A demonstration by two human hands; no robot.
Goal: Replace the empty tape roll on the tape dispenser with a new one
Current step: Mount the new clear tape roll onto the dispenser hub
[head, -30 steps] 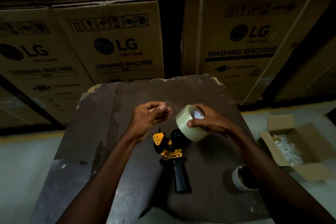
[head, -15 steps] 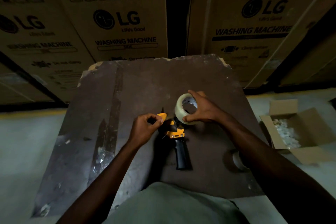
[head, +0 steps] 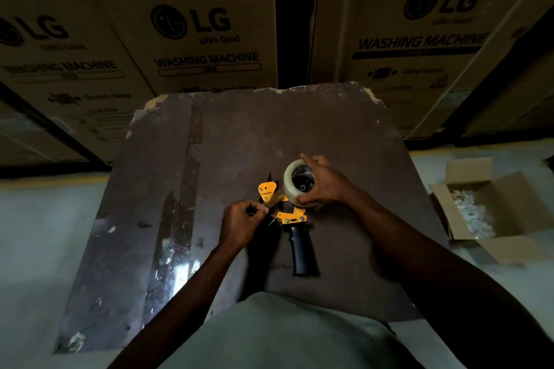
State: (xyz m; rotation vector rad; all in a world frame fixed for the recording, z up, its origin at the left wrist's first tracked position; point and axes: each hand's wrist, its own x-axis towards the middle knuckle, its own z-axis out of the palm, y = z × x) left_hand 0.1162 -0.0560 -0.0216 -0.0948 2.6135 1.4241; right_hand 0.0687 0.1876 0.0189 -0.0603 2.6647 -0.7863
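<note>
Worn table [head: 239,135] mid-area: right hand [head: 326,186] grips tape roll [head: 292,189] on dispenser [head: 292,216].

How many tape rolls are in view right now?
1: the clear tape roll on the dispenser, under the right hand. The right forearm may be hiding another on the table.

Cartons [head: 192,39]: "LG", "Life's Good", "WASHING MACHINE"

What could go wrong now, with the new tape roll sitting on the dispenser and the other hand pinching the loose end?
The tape end pinched by the left hand might stick to itself or to the yellow guard before it is threaded. The clear tape roll, pressed by the right hand, may not be fully seated on the dispenser. Dim light makes clear tape hard to see.
</note>
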